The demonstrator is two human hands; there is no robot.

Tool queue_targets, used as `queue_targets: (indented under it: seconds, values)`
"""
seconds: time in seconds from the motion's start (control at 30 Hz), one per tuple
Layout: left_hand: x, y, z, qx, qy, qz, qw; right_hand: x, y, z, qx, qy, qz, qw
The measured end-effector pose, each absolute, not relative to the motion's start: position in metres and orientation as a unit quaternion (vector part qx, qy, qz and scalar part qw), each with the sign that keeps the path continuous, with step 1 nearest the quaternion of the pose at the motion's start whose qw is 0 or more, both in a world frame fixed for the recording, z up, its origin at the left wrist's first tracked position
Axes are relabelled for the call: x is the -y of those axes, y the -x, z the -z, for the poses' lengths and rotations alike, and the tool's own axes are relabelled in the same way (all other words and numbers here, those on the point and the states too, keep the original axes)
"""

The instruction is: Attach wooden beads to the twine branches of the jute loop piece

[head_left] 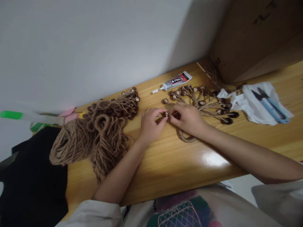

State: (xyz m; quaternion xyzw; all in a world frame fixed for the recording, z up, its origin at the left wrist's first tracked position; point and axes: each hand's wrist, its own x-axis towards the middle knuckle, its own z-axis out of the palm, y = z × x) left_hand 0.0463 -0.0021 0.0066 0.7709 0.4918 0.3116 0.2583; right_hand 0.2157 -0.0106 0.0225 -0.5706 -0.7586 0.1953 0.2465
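My left hand (152, 123) pinches a small brown cap (166, 114), shaped like an acorn cap, between thumb and fingertips. Against its other side my right hand (186, 117) has closed its thumb and fingers; a cord end seems to be in them, mostly hidden. Beneath the right hand lies a coiled cord ring (186, 137) on the table. Behind and right of that hand, twine strands (208, 105) fan out, tipped with several brown caps (226, 120). A glue tube (176, 81) marked B-7000 lies beyond both hands, its white nozzle pointing left.
Left are a twine skein (71, 142), a pile of corded tassels (106, 151) and capped strands (125, 102). Blue thread snips (272, 105) rest on white tissue (251, 108) at right. A cardboard box (255, 41) stands behind. Black cloth (35, 179) covers the left end.
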Motion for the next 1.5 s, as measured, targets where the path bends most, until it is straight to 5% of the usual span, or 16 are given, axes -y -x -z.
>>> queue_targets:
  seconds: [1.5]
  values:
    - [0.0015, -0.0464, -0.0061, -0.482, -0.772, -0.325, 0.256, 0.0115, -0.2139, -0.0267, 0.753, 0.585, -0.209, 0.217]
